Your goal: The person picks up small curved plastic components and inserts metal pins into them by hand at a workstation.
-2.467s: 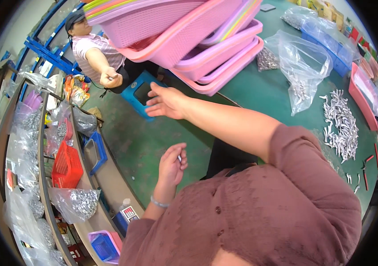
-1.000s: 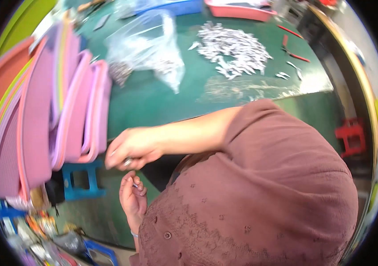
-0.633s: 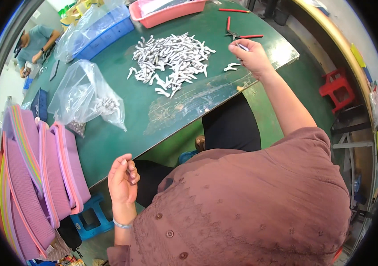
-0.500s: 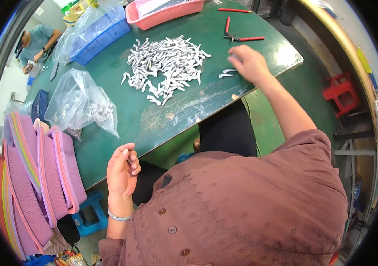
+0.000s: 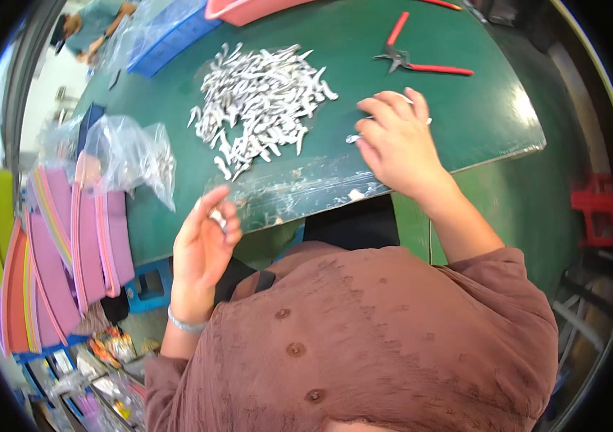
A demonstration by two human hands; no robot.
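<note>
My left hand [image 5: 204, 245] is raised near the table's front edge, palm inward. Its curled fingers hold a small white piece [image 5: 218, 218], mostly hidden by them. My right hand [image 5: 401, 147] is over the right part of the table with its fingers spread. A few small white curved pieces [image 5: 352, 138] lie around and partly beneath it. Between the hands and farther back, a heap of white curved pieces [image 5: 260, 101] is spread on the green tabletop. Beyond my right hand lie red-handled pliers [image 5: 398, 57], their handles apart.
A clear plastic bag [image 5: 130, 155] rests on the table's left side, near stacked pink and purple baskets [image 5: 55, 252]. At the back stand a blue bin [image 5: 177, 39] and a pink basket [image 5: 260, 9]. Another person [image 5: 91, 29] works at the far left. A red stool [image 5: 596, 209] stands right.
My right hand has come nearer and spread over the loose white pieces. My left hand has lifted slightly toward the table edge. The whole view has shifted.
</note>
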